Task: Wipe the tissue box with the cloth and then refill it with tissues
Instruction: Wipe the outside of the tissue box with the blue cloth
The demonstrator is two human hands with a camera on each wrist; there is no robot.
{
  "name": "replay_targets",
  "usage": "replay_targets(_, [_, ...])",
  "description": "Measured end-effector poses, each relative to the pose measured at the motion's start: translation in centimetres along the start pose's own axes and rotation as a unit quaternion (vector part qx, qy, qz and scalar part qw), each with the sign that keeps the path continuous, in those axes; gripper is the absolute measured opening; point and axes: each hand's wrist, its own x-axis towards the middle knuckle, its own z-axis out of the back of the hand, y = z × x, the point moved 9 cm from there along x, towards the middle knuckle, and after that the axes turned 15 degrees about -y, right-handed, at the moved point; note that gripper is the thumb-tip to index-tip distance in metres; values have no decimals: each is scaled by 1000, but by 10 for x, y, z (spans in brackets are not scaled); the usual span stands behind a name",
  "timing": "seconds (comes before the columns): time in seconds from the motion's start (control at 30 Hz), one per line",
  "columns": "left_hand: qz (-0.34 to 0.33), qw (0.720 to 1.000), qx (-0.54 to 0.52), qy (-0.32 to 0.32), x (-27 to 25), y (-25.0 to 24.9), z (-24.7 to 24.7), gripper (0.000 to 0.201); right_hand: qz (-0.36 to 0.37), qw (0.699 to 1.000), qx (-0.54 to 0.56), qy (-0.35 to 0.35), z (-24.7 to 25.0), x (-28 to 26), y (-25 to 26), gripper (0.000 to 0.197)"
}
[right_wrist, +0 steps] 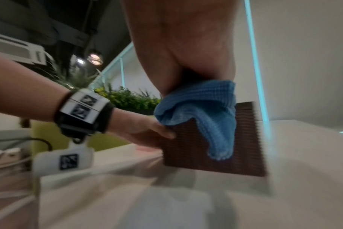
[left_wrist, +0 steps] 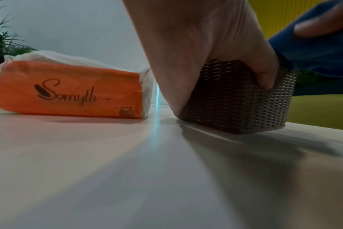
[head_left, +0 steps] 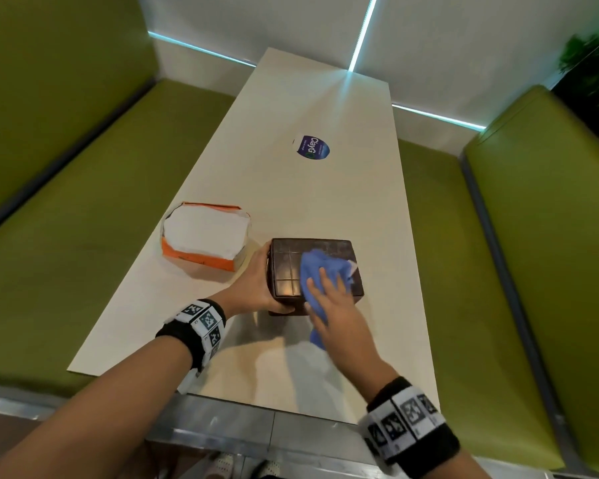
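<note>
A dark brown woven tissue box [head_left: 287,267] stands on the cream table [head_left: 291,188]. My left hand [head_left: 267,281] grips its left side, thumb on the near face. A blue cloth [head_left: 320,266] lies on the box top, and my right hand [head_left: 329,288] presses it down with flat, spread fingers. One end of the cloth hangs over the near face [right_wrist: 219,139]. An orange tissue pack [head_left: 204,236], open with white tissues showing, sits left of the box. The left wrist view shows my left hand [left_wrist: 215,62] on the box [left_wrist: 235,108], beside the pack [left_wrist: 68,93].
A round blue sticker [head_left: 312,147] sits farther up the table. Green padded benches [head_left: 83,236] run along both long sides, and a white wall closes the far end. The table's near edge [head_left: 256,406] is just behind my wrists.
</note>
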Motion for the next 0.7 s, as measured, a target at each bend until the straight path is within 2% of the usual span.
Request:
replay_targets(0.07, [10, 1000, 11, 9, 0, 6, 0, 89, 43, 999, 14, 24, -20, 14, 30, 66])
replay_targets(0.13, [28, 997, 53, 51, -3, 16, -6, 54, 70, 996, -12, 53, -31, 43, 52, 56])
replay_targets(0.2, [40, 998, 23, 51, -4, 16, -6, 62, 81, 992, -52, 80, -35, 75, 54, 49])
replay_targets(0.3, [27, 999, 32, 6, 1, 14, -1, 111, 100, 981, -133, 104, -31, 102, 30, 53])
replay_targets(0.33, [26, 999, 36, 2, 3, 12, 0, 118, 98, 977, -157, 109, -28, 103, 16, 55])
replay_targets(0.4, [18, 999, 34, 4, 5, 13, 0, 118, 63, 979, -174, 81, -16, 105, -22, 58])
replay_targets(0.47, [14, 999, 28, 2, 7, 16, 0, 109, -5, 979, -194, 64, -6, 98, -62, 60])
replay_targets(0.53, [8, 1000, 17, -2, 7, 12, 1, 107, -53, 971, -224, 67, -1, 83, -77, 66])
replay_targets(0.6, [11, 1000, 26, -6, 8, 13, 1, 109, -44, 976, -210, 30, -1, 65, -47, 65])
replay_targets(0.63, [8, 1000, 28, -7, 8, 10, 1, 110, -18, 983, -183, -23, 3, 55, -19, 61])
replay_targets(0.7, [4, 999, 46, -9, 7, 9, 2, 115, 1, 993, -75, -94, 6, 39, 26, 52])
